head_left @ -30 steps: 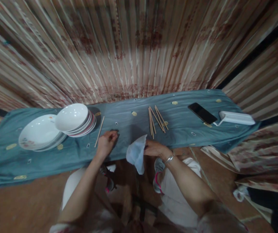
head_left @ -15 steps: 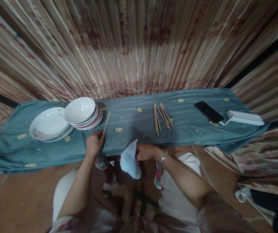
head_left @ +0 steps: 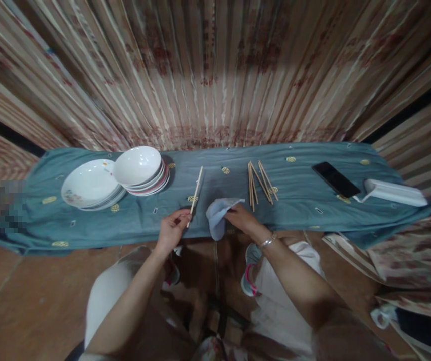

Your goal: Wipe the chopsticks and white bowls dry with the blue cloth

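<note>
Far left on the table (head_left: pixel 298 193), white plates (head_left: pixel 91 181) are sitting at 10 o'clock from the left hand (head_left: pixel 172 228), stacked bowls (head_left: pixel 140 164) at 11. That hand is pinching one chopstick (head_left: pixel 196 192), thumb against fingers near its lower end. Step in hand, my reading: holding a single stick out, cloth (head_left: pixel 216 221) at the ready. Any contact between the two would be calling for a steady left pinch and the right hand (head_left: pixel 241 219) shifting toward 9 o'clock. Left forearm is reaching in from 7; stick is pointing to 1 — touching the table or not, cannot tell. Cloth is hanging at 3 o'clock from the left hand; right hand is gripping its edge, fingertips partly hidden, forearm slanting in from between 4 and 5. From the right hand: other chopsticks (head_left: pixel 261 182) are lying at 1, phone (head_left: pixel 335 179) at 2, white object (head_left: pixel 396 193) nearer 3.
</note>
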The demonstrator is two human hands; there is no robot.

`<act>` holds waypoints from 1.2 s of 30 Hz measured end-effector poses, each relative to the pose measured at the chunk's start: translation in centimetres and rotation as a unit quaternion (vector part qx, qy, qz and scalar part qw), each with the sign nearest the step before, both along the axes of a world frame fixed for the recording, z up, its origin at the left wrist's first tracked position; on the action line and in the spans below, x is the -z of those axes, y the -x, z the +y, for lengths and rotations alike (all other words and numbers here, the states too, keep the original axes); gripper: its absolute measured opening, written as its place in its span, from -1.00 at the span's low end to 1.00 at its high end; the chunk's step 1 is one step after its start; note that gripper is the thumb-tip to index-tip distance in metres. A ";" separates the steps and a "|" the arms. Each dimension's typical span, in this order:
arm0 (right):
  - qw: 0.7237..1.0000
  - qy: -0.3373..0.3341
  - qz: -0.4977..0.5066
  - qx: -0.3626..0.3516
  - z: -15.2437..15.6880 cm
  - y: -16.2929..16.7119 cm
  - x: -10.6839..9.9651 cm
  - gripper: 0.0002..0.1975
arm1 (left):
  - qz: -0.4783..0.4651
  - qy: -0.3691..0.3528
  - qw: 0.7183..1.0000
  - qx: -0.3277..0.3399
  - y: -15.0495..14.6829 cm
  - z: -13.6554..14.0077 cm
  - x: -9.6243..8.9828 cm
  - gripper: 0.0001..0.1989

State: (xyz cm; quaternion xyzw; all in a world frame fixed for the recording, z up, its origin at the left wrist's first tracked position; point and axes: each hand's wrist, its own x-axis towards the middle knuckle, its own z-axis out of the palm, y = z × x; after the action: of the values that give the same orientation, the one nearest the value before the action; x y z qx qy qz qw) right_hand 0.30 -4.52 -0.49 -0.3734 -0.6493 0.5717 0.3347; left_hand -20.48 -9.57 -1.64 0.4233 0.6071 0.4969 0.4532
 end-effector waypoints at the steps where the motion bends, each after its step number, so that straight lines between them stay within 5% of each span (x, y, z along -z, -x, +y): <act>1: 1.000 0.007 0.009 0.021 0.2 0.2 0.1 -0.65 | -0.028 0.003 1.000 0.001 -0.5 -0.2 -0.4 -0.72; 7: 0.994 0.056 0.060 0.071 0.1 2.1 0.8 -0.62 | -0.101 0.014 0.993 0.060 -2.6 -1.1 -1.9 -0.76; 20: 0.954 0.158 0.169 0.188 1.4 2.6 0.3 -0.71 | -0.129 0.066 0.980 0.138 -3.5 -2.7 -1.8 -0.70; 25: 0.924 0.190 0.221 0.248 2.4 1.7 0.0 -0.75 | -0.226 0.111 0.953 0.169 -3.8 -3.4 -1.8 -0.66; 30: 0.914 0.208 0.258 0.233 2.4 1.7 -0.3 -0.80 | -0.304 0.156 0.925 0.169 -3.7 -3.5 -1.8 -0.66; 36: 0.927 0.204 0.227 0.218 1.4 2.9 0.2 -0.73 | -0.222 0.096 0.963 0.120 -3.0 -2.9 -1.7 -0.68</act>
State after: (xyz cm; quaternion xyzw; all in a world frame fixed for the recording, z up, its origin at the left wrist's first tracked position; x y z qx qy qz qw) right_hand -2.59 -3.08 -0.65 -0.4263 -0.3281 0.6740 0.5063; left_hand -17.46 -12.47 0.07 0.3268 0.4812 0.4593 0.6714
